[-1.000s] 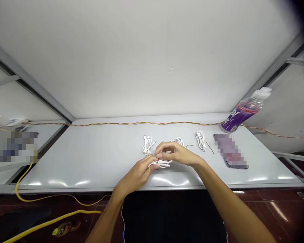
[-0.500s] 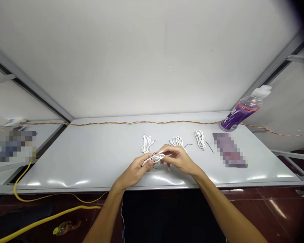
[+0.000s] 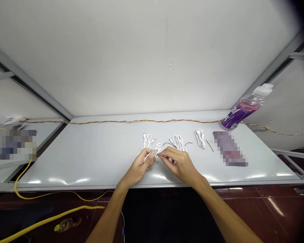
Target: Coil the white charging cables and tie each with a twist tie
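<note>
White cable coil [image 3: 156, 151] held in left hand [image 3: 138, 167]; right hand [image 3: 180, 163] pinched narrow (contents unclear).

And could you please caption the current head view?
Left hand holds a coiled white cable; three more lie on the table.

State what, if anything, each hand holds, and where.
The left hand pinches a white cable coil by its near end; the right hand: cannot tell.
</note>
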A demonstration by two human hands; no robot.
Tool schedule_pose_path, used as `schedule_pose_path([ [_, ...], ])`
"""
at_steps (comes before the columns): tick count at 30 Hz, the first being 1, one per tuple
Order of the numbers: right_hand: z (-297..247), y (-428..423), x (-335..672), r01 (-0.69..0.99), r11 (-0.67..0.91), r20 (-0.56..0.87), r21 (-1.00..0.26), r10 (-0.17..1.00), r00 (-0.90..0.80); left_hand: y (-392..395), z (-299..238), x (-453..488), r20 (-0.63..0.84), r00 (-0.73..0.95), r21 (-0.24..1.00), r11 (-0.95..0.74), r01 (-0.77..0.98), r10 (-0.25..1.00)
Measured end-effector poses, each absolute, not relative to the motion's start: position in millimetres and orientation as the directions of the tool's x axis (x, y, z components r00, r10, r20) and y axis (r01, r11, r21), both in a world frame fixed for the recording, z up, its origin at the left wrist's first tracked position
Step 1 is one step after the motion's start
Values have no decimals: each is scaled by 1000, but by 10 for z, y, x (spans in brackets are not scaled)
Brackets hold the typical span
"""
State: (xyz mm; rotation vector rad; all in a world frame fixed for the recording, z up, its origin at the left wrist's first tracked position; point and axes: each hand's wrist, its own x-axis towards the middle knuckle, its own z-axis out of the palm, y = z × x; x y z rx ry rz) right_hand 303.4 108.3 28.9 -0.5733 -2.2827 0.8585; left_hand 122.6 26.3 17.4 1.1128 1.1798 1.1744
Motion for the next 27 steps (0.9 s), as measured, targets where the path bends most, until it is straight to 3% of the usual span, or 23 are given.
schedule_pose_path([
  [4,322,1067,3049,179,711,395,-680,560,-728,263,167,1240,-66,-34,997,65,-38,997],
  [14,343,1006,3021,130,590,349,-797,626,-697,260,240,1317,48,-180,973,-5,231,983],
  [20,241,894,2891,229,597,385,-769,719,-579,302,208,1376,27,-279,994,4,109,960],
  [27,139,915,2754,294,731,558,-616,668,-492,350,175,1453,-51,-326,993,12,-121,944],
])
